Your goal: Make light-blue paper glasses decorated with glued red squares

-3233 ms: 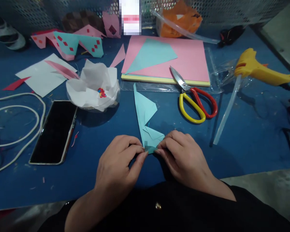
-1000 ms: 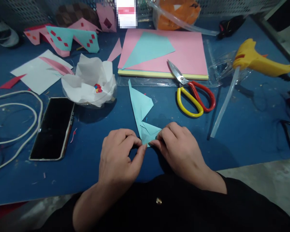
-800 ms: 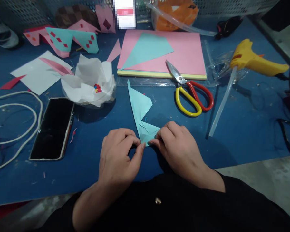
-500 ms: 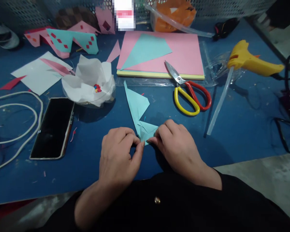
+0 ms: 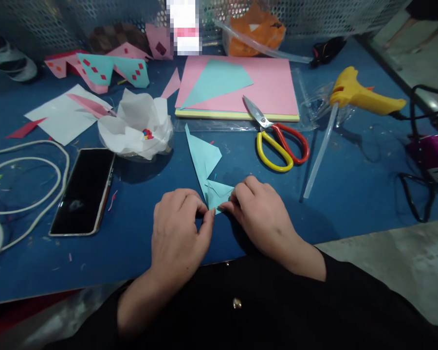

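A folded light-blue paper (image 5: 203,154) lies on the blue table in front of me, its long point facing away and a creased flap turned to the right. My left hand (image 5: 180,228) pinches its near corner between thumb and forefinger. On the flap's right edge, my right hand (image 5: 259,214) is closed, thumb and fingers pressed on the paper. The fingertips of both hands almost meet at the near edge. Beyond my right hand lie scissors (image 5: 264,121) with one yellow and one red handle, blades partly over a stack of pink paper (image 5: 273,80).
A phone (image 5: 82,194) and white cable (image 5: 63,167) lie left, beside a white paper-lined bowl (image 5: 133,131) with small red pieces. Decorated paper shapes (image 5: 113,70) stand behind. To the right are a yellow glue gun (image 5: 368,97) with its clear stick and a purple device (image 5: 434,158).
The view has shifted slightly, showing more at the right. Both hands keep hold of the blue paper in nearly the same pose.
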The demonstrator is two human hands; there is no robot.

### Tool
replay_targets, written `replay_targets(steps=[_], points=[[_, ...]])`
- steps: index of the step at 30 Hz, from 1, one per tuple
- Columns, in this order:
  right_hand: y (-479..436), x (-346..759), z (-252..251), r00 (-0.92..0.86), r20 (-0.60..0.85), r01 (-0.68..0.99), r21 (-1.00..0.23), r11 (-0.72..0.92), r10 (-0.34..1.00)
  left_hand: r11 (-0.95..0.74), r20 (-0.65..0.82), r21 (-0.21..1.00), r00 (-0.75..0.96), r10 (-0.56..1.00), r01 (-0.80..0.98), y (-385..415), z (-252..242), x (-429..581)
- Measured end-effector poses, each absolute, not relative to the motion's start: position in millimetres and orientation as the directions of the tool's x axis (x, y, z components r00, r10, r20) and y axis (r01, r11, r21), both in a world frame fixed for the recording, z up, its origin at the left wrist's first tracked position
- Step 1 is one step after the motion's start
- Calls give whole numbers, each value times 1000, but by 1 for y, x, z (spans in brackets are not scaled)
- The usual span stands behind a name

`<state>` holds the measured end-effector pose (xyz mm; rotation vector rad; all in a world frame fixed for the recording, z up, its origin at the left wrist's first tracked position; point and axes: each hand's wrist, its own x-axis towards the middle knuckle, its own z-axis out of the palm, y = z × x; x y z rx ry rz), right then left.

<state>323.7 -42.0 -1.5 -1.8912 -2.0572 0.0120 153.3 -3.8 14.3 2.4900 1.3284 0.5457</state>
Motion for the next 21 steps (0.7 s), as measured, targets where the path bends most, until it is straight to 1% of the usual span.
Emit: replay_targets(steps=[2, 5, 8, 10, 11, 14, 15, 21], points=[[-42, 324, -1, -54, 242, 963, -244, 114, 969, -550, 240, 378, 495, 835, 744, -5, 15, 153], [-42, 324, -1, -57, 235, 962, -247, 116, 970, -654, 334, 313, 564, 755, 689, -7, 16, 152], [-42, 324, 0, -50, 223, 965, -240, 104, 974, -770, 414, 169, 665, 622, 616, -10, 16, 151], [-43, 324, 1, -45, 203, 966, -240, 94, 978, -779, 474, 61, 669, 573, 624, -11, 16, 150], [-43, 324, 2, -42, 191, 967, -241, 89, 981, -770, 495, 26, 661, 564, 638, -11, 16, 150], [-44, 324, 2, -27, 178, 968, -243, 71, 984, -742, 530, 6, 627, 571, 670, -11, 14, 149], [-44, 324, 2, -23, 183, 968, -242, 68, 983, -745, 518, 3, 636, 572, 668, -10, 14, 148], [-50, 325, 1, 36, 236, 964, -266, 29, 971, -828, 447, -1, 741, 502, 561, -12, 14, 141]])
